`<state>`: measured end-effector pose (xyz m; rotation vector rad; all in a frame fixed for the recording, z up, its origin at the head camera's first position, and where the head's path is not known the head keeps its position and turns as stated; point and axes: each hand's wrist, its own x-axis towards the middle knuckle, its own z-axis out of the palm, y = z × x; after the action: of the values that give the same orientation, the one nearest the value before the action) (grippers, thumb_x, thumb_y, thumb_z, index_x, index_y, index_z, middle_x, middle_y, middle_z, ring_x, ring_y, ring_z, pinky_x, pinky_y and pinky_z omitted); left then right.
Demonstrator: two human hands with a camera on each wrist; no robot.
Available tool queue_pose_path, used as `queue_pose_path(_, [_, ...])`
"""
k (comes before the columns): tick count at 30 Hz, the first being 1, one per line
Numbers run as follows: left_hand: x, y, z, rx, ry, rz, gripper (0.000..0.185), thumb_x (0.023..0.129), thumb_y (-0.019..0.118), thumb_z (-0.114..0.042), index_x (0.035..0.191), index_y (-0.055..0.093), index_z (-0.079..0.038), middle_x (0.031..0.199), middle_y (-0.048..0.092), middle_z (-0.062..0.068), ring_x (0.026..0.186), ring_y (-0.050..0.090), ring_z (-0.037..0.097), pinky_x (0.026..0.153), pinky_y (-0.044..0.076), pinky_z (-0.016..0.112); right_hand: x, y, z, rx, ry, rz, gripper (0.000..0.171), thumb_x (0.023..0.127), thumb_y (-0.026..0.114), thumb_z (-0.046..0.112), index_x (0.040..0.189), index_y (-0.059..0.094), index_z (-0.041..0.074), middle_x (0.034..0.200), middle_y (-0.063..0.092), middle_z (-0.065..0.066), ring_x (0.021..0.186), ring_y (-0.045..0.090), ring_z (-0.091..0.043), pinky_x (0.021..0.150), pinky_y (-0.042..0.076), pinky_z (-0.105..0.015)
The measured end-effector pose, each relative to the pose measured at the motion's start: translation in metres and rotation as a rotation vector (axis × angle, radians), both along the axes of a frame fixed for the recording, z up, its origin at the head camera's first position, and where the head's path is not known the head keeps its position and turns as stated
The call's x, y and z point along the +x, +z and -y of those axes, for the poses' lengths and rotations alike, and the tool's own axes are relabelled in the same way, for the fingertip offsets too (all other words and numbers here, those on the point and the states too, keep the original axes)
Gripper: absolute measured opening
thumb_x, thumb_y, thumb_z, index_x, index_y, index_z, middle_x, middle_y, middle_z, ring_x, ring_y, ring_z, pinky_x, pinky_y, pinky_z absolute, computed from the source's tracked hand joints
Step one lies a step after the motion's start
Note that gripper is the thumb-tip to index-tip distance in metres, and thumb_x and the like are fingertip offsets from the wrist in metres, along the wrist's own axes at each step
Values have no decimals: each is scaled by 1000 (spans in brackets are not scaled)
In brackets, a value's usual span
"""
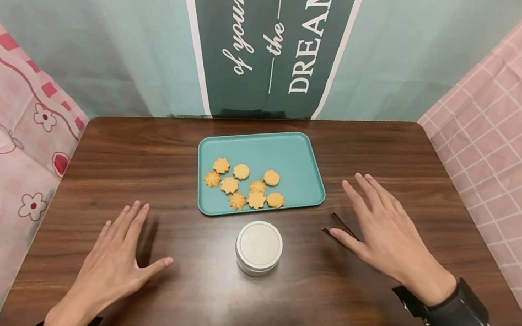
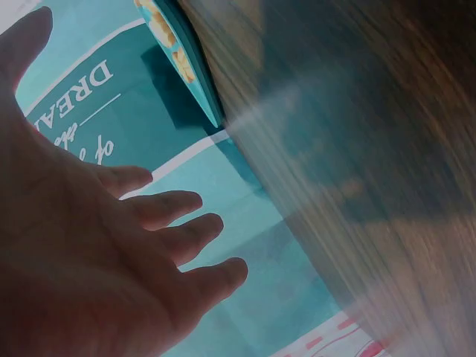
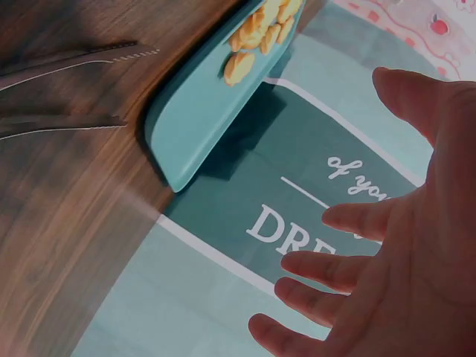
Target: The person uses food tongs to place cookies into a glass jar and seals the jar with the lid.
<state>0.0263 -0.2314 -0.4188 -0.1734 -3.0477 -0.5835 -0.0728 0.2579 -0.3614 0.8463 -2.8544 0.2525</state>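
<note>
i see both hands spread flat over the tabletop (image 1: 172, 295), grasping nothing. my left hand (image 1: 114, 262) hovers or rests at about 8 o'clock from the tin (image 1: 259, 247), fingers straight, thumb out toward it. my right hand (image 1: 384, 230) sits at 3 o'clock from the tin, fingers released and splayed, right over the tongs (image 1: 339, 225), which lie just beside its thumb, likely left there within easy reach. the tin stands lid-on at the middle, just at 6 o'clock of the tray (image 1: 302, 157). the cookies (image 1: 245, 186) cluster in the tray's near half. the tongs are mostly hidden under my palm in the head view; the right wrist view shows their serrated tips (image 3: 111, 56) better. the left wrist view is blurred, so i cannot tell whether that palm touches the wood.
</note>
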Motion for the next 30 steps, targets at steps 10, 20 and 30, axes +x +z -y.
queue_pose_path(10, [-2,1,-9,25,-29,44,118,84,81,-64,168,21,-6,169,29,24,155,28,46,121,25,68,-3,3,12,22,50,-19,94,90,79,52,161,40,5,165,37,-26,153,34,-44,117,35,-65])
queue_pose_path(20, [0,-1,-18,175,-95,106,120,84,86,-55,171,14,-15,173,25,19,152,34,47,115,35,70,-4,8,23,48,80,-11,94,91,78,55,162,40,6,165,37,-24,154,32,-42,118,36,-63])
queue_pose_path(30, [0,-8,-27,283,-125,151,121,83,90,-44,171,11,-21,173,25,17,152,34,46,115,36,69,-1,15,31,77,138,-12,94,91,77,56,162,40,5,168,34,-21,155,33,-41,110,44,-65])
